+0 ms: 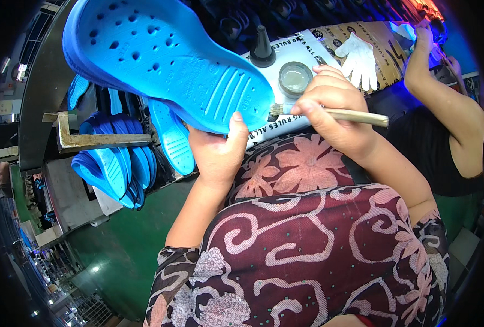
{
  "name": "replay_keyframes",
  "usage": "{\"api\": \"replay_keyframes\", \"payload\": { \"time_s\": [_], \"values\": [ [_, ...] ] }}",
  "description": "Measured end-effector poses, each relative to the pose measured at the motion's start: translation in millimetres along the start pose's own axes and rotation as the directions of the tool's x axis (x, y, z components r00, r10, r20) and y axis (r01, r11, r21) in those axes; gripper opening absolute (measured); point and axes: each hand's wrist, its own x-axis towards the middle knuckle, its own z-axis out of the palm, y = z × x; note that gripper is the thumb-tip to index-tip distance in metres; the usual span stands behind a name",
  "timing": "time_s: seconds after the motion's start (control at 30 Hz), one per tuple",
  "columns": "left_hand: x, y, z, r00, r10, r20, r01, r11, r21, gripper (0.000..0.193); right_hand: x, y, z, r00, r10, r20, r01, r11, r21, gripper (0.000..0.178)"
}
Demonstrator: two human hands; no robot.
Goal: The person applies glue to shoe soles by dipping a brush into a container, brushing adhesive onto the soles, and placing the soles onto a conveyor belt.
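Observation:
My left hand [217, 155] grips a bright blue shoe sole [171, 71] near its narrower end, thumb on the top face and fingers hidden underneath. The sole is tilted toward me, showing round holes at its wide end and raised ribs near the narrow end. Pinched in my right hand [337, 109] is a paintbrush [360, 116] with a wooden handle. Its dark bristles meet the edge of the sole's narrow end. Just beyond my right fingers stands a round open container [295, 79] of cloudy, pale contents.
A black cone-shaped nozzle [262, 50] stands on the paper-covered table. Farther right lies a white glove [359, 62]. More blue soles [113, 171] are stacked at left, by a worn metal bar [103, 141]. Another person's arm [449, 92] reaches in at right.

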Motion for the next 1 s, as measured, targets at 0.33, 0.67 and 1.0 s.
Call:
{"api": "replay_keyframes", "payload": {
  "time_s": [0.33,0.67,1.0],
  "values": [
    [13,12,2,0.999,0.023,0.033,-0.024,0.999,0.042,0.046,-14,24,-18,0.951,0.18,-0.253,-0.159,0.982,0.098,0.023],
    [47,118,19,0.78,-0.312,0.542,0.488,0.846,-0.214,0.069,-55,43,-50,0.881,0.252,-0.4,-0.238,0.968,0.084,0.024],
    [266,169,330,0.676,-0.111,0.729,0.633,0.594,-0.496,0.045,-98,68,-101,0.774,0.48,-0.413,-0.406,0.876,0.258,0.021]
  ]
}}
